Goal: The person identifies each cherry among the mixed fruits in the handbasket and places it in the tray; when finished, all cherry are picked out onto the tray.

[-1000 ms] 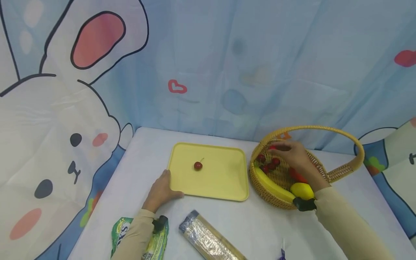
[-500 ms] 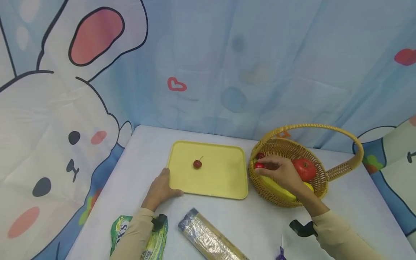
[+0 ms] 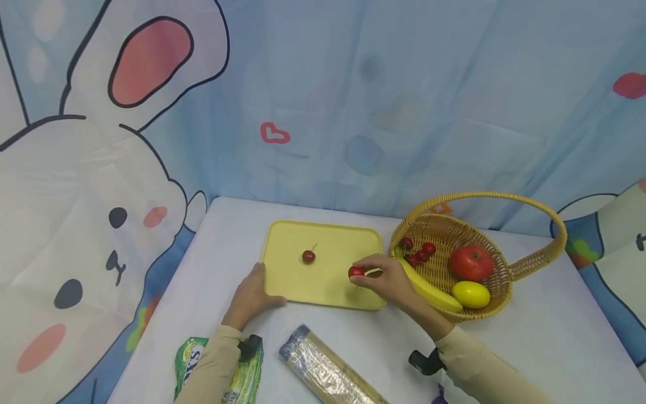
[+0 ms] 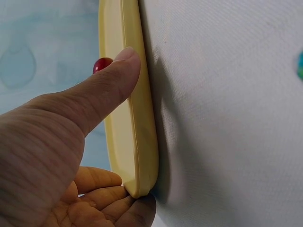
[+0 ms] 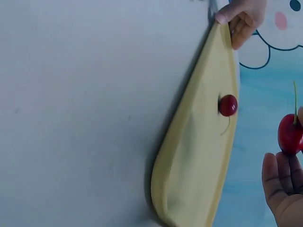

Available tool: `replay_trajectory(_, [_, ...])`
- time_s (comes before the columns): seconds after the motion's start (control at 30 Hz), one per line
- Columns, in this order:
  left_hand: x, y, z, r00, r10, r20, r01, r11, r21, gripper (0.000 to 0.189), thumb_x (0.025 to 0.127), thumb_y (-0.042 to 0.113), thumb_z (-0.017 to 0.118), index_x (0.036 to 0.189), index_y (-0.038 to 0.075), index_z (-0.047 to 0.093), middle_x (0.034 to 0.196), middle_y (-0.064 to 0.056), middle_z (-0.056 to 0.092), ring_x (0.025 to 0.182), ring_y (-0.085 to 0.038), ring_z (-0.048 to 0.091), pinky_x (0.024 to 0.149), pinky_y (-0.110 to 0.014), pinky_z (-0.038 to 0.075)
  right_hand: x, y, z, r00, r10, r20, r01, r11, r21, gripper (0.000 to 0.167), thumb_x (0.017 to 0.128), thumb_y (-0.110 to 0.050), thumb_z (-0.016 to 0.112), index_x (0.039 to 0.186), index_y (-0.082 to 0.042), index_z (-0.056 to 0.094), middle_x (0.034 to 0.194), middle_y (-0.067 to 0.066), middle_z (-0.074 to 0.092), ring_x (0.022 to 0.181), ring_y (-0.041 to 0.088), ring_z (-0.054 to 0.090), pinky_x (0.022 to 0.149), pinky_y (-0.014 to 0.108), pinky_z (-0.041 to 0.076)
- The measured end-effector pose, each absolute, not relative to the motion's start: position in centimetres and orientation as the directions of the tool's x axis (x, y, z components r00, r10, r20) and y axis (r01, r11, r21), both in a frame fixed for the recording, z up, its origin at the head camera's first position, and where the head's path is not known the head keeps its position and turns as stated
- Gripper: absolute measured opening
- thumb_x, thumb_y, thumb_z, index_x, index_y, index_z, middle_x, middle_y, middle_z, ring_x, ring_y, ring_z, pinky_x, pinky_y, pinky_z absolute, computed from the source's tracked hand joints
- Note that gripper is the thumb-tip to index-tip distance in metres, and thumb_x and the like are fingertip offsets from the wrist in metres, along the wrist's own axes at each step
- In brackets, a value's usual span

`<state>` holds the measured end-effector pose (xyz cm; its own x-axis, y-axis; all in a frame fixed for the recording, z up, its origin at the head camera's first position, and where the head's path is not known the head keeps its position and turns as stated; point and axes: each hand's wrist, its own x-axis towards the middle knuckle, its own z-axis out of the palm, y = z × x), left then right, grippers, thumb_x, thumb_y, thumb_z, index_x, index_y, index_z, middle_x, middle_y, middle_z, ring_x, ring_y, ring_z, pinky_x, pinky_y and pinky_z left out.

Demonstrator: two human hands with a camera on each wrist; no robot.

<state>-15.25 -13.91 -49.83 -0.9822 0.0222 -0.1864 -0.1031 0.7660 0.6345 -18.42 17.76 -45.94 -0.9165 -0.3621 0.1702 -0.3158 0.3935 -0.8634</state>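
Note:
My right hand (image 3: 392,281) pinches a red cherry (image 3: 355,271) between thumb and fingertips, above the right part of a yellow tray (image 3: 323,297). The right wrist view shows the held cherry (image 5: 289,135) with its green stem pointing up. On the tray lies another, darker cherry (image 3: 308,256) with a stem. My left hand (image 3: 252,297) grips the tray's near left corner, thumb along the front rim and fingers at the left side. In the left wrist view the thumb partly hides the tray's cherry (image 4: 101,64).
Right of the tray stands a wicker basket (image 3: 498,292) with a tall handle. Inside are several cherries (image 3: 423,255), a banana (image 3: 429,289), a red pomegranate-like fruit (image 3: 471,263) and a lemon (image 3: 471,294). Nearer lie a green bag (image 3: 247,370), a plastic-wrapped brown item (image 3: 328,367) and a purple-wrapped item (image 3: 439,395).
My right hand has lifted a cherry out of the basket and carried it left over the tray. My left hand has stayed at the tray's corner.

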Motion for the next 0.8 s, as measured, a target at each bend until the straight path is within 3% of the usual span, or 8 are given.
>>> replay_trajectory(0.23, [-15.2, -14.0, -49.9, -0.985, 0.026, -0.17, -0.089, 0.768, 0.634, 0.113, 0.07, 0.03, 0.09, 0.149, -0.016, 0.024, 0.156, -0.034, 0.025, 0.143, -0.047, 0.031, 0.119, -0.052, 0.031, -20.2, 14.9, -48.0, -0.951, -0.268, 0.153, -0.266, 0.465, -0.844, 0.028, 0.08, -0.013, 0.083, 0.105, -0.002, 0.076, 0.103, 0.013, 0.072, 0.095, 0.027, 0.068, 0.074, 0.021, 0.059])
replay_trajectory(0.47, [-15.2, -14.1, -49.9, -0.986, 0.033, -0.165, -0.081, 0.764, 0.64, 0.113, 0.07, 0.03, 0.09, 0.149, -0.017, 0.024, 0.156, -0.034, 0.026, 0.143, -0.047, 0.032, 0.118, -0.052, 0.032, -21.9, 12.8, -49.5, -0.97, -0.19, 0.153, -0.232, 0.525, -0.819, 0.029, 0.08, -0.012, 0.083, 0.106, -0.001, 0.076, 0.102, 0.015, 0.071, 0.093, 0.029, 0.07, 0.077, 0.034, 0.061])
replay_trajectory(0.8, [-15.1, -14.1, -49.9, -0.987, 0.038, -0.156, -0.073, 0.759, 0.647, 0.113, 0.07, 0.031, 0.09, 0.148, -0.017, 0.024, 0.156, -0.035, 0.026, 0.142, -0.048, 0.032, 0.118, -0.053, 0.032, -23.3, 10.2, -51.1, -0.976, -0.166, 0.137, -0.21, 0.59, -0.78, 0.027, 0.08, -0.01, 0.083, 0.104, 0.0, 0.076, 0.099, 0.016, 0.07, 0.091, 0.03, 0.07, 0.079, 0.04, 0.059])
